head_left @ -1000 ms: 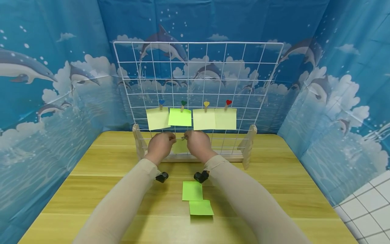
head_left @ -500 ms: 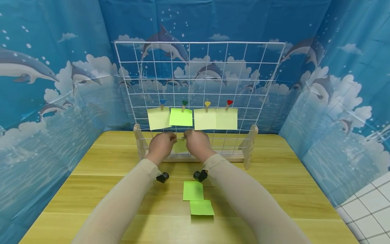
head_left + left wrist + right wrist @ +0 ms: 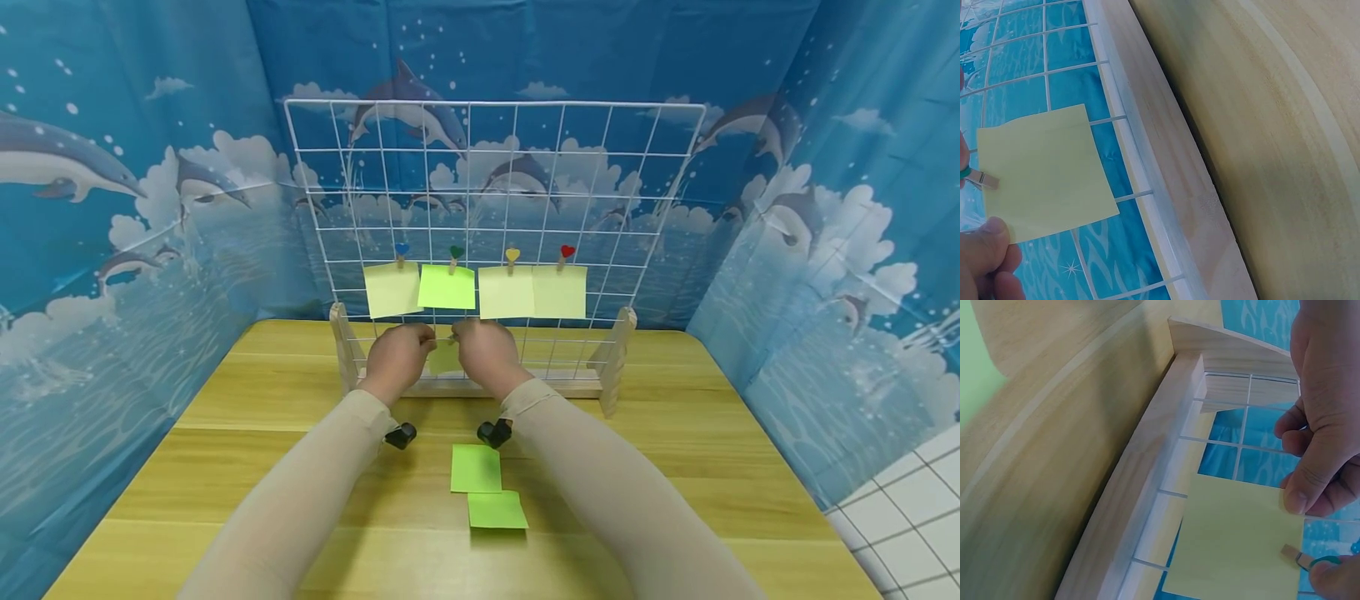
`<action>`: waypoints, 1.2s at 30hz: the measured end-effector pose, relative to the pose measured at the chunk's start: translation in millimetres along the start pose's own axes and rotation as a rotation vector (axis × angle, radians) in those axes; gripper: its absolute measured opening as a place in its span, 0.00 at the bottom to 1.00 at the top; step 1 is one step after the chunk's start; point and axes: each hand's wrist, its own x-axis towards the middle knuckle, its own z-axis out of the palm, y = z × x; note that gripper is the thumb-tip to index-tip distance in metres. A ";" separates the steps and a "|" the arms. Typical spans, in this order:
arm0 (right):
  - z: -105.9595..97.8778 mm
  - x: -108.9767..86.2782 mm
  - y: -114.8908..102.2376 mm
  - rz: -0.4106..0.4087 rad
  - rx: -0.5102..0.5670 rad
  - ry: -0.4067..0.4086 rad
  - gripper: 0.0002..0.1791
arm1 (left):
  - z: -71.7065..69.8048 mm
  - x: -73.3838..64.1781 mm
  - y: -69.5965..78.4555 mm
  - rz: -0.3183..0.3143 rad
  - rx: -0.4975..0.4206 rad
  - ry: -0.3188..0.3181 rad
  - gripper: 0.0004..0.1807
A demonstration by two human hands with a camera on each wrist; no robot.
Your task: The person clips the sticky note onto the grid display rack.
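Observation:
A pale yellow sticky note (image 3: 445, 358) lies against the lower part of the white wire grid (image 3: 468, 175). My left hand (image 3: 397, 358) pinches its upper left corner between thumb and fingers; in the right wrist view this thumb (image 3: 1297, 499) presses on the paper. My right hand (image 3: 491, 357) pinches a small wooden clothespin (image 3: 1292, 555) with a green end, its tip overlapping the note's top edge. In the left wrist view the note (image 3: 1047, 172) shows nearly whole, with the clothespin (image 3: 984, 180) at its left side.
Above the hands, clothespins with blue, green, yellow and red hearts hold a row of notes (image 3: 506, 292) on the grid. Wooden feet (image 3: 617, 362) carry the grid. Two green notes (image 3: 476, 468) lie on the wooden table (image 3: 675, 467). A dolphin-print curtain (image 3: 750, 208) surrounds it.

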 end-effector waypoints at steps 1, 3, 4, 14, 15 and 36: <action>0.6 -0.1 0.5 -0.007 -0.007 0.004 0.09 | -0.1 0.1 0.1 -0.003 -0.001 0.000 0.14; 1.7 -0.5 1.5 -0.020 -0.019 0.010 0.09 | -0.2 0.0 0.4 -0.008 0.000 -0.004 0.14; 2.5 -0.8 2.1 -0.026 -0.022 0.012 0.09 | -0.2 0.0 0.5 -0.009 0.000 -0.006 0.14; 7.3 -7.8 6.9 -0.070 0.031 0.044 0.18 | 0.0 -1.0 2.5 -0.005 0.008 -0.007 0.15; 7.6 -8.3 7.2 -0.071 0.037 0.046 0.19 | 0.0 -1.1 2.5 -0.004 0.009 -0.007 0.15; 3.9 -12.1 15.2 -0.028 0.189 -0.111 0.26 | 0.8 -0.9 0.6 -0.012 0.016 -0.018 0.15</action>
